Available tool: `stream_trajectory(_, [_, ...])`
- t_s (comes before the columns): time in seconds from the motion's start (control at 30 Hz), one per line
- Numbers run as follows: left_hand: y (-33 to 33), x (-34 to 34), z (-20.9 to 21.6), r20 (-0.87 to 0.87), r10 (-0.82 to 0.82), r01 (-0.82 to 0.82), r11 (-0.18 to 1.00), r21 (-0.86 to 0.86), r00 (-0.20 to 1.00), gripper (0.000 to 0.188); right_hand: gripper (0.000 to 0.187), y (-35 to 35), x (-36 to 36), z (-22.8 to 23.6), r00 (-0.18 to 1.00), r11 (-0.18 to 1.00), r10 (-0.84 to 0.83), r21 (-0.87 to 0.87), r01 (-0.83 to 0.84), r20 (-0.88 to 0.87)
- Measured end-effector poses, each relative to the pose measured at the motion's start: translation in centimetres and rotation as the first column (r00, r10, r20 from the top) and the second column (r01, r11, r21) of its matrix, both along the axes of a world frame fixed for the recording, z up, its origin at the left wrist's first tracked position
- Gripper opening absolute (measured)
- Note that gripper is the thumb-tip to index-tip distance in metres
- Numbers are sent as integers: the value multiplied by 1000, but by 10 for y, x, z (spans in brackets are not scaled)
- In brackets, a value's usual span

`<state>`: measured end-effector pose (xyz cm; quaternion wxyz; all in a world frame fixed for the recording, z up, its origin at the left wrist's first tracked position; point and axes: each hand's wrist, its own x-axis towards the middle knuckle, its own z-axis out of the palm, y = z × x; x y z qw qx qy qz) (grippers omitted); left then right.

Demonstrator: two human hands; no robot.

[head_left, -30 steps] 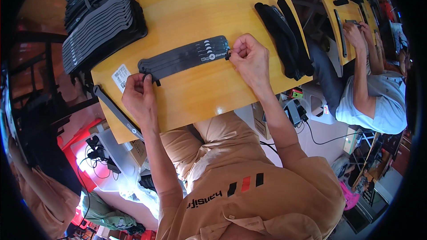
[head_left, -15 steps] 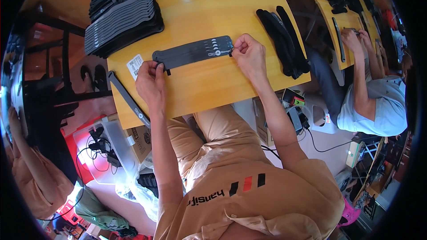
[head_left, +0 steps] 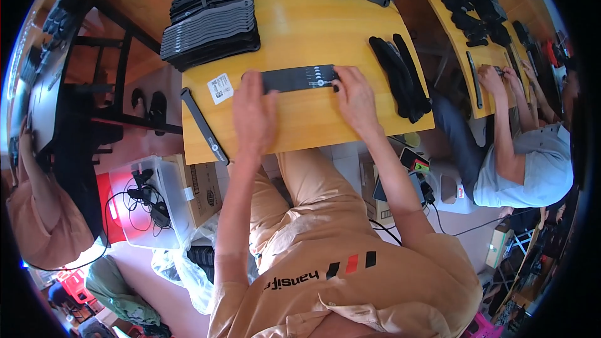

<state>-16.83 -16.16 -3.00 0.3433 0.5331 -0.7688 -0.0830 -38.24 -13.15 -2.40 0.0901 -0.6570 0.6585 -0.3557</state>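
Black strap (head_left: pixel 289 80) lies flat on the yellow table (head_left: pixel 307 126), long axis running left to right: the right hand (head_left: pixel 355 99) pinches its right end; the left hand (head_left: pixel 254 112), fingers together, covers the other, gripping or not I cannot tell.

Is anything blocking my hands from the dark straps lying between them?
Nothing visible is: your left hand covers the left end of the dark straps, and your right hand is at their right end. The white label lies to the left, out of the way.
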Motion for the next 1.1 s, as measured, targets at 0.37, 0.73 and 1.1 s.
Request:
stream_trajectory(0.37, [-2, -13, -25, 361, -130, 92, 988, 120, 924, 73, 62, 1, 12, -20, 906, 985, 160, 116, -124, -393])
stream_trajectory(0.73, [81, 29, 17, -284, -22, -29, 984, -174, 959, 26, 39, 76, 48, 157, 877, 272, 455, -914, -301, -154])
stream_trajectory(1.1, [183, 57, -36, -455, 361, -351, 930, 110, 814, 20, 40, 180, -6, 228, 306, -437, 676, -699, -566, -671])
